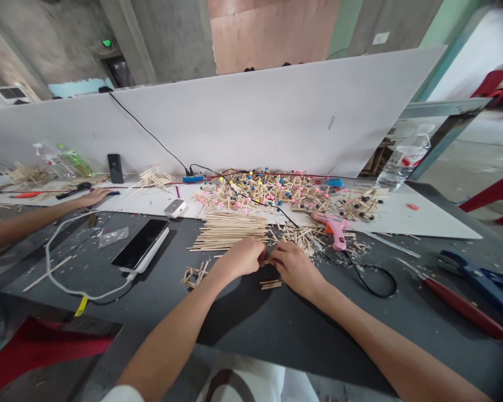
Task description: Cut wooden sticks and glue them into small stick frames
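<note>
My left hand (246, 257) and my right hand (291, 263) nearly meet over the dark table, fingers curled in pinches. Between their fingertips is a small piece of wooden stick, mostly hidden by the fingers. Just below lie a few short sticks (270, 285) side by side. Behind my left hand is a stack of long thin sticks (230, 230). Short cut sticks (299, 237) are scattered behind my right hand, beside a pink glue gun (337, 230). A small stick frame (194, 274) rests to the left of my left hand.
Many stick pieces with coloured balls (272, 190) are heaped at the back. On the left are a phone (141, 243), a white cable and another person's hand (93, 198). A red-handled tool (465, 307), blue pliers (478, 273) and a bottle (404, 162) stand or lie right.
</note>
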Demonstrator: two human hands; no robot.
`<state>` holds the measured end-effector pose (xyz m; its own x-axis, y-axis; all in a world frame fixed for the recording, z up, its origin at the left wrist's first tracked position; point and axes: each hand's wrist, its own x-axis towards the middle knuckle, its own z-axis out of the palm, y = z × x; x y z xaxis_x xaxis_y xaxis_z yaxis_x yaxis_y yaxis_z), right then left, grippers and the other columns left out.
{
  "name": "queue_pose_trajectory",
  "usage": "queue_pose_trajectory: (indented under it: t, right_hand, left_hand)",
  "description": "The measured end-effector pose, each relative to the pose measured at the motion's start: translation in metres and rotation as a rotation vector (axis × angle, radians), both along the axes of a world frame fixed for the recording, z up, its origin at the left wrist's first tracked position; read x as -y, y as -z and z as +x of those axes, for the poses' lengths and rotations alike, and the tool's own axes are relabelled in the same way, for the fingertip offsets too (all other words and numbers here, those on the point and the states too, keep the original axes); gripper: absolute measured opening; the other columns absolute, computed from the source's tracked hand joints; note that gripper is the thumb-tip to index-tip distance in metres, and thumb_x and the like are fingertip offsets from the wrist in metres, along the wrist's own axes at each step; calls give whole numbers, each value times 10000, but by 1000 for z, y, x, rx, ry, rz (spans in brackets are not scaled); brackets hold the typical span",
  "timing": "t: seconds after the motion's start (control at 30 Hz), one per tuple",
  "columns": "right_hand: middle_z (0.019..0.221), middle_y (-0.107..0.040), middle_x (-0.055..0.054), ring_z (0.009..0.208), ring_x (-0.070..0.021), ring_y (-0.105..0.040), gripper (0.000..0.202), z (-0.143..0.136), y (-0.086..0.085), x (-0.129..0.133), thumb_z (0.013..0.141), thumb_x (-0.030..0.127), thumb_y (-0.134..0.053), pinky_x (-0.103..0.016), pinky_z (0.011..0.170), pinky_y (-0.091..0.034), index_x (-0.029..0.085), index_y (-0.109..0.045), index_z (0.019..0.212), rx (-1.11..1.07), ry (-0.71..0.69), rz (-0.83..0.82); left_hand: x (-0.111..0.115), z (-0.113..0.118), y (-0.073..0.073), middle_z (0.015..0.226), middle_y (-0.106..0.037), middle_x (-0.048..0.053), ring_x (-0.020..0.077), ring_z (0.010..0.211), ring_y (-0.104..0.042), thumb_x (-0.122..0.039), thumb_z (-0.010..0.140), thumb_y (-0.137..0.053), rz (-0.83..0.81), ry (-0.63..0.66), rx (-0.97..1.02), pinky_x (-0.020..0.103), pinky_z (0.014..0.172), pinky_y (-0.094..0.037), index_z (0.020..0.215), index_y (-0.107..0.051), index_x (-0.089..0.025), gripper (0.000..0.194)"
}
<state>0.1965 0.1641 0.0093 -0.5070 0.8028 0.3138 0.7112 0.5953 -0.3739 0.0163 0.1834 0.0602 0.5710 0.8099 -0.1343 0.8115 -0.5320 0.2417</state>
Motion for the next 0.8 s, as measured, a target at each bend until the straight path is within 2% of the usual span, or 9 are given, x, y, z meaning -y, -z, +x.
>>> queue_pose_trajectory:
  t: [0.17,0.43,0.63,0.8]
  right_hand:
    - [893,-628,-62,898,-201,-557,195,0,-2,1,902,124,-535,-325,842,-416,188,-717,881,0,-6,-3]
    - [874,-622,-60,902,-201,-554,206,-1,0,-1,856,69,-538,-321,850,-415,186,-708,846,0,-4,5]
    - [877,-616,-61,899,-200,-554,215,0,1,0,876,83,-525,-321,851,-412,185,-714,859,-1,-7,6]
    - [890,-617,-60,906,-204,-551,198,1,0,0,895,111,-532,-326,858,-410,185,-714,872,-6,-8,-4]
  left_hand:
    - [0,-2,0,772,-714,112,238,754,-676,-250,790,-641,-11,-72,-40,274,642,-459,785,-718,-167,114]
    - [0,1,2,839,-722,104,234,802,-685,-130,787,-584,-3,15,-6,274,677,-464,843,-708,-169,142]
    - [-1,1,4,832,-726,106,237,785,-683,-151,788,-574,14,16,-25,281,667,-467,852,-710,-174,152]
    - [-1,-1,3,769,-715,127,259,753,-685,-240,799,-604,30,-16,-64,290,615,-451,770,-710,-156,138]
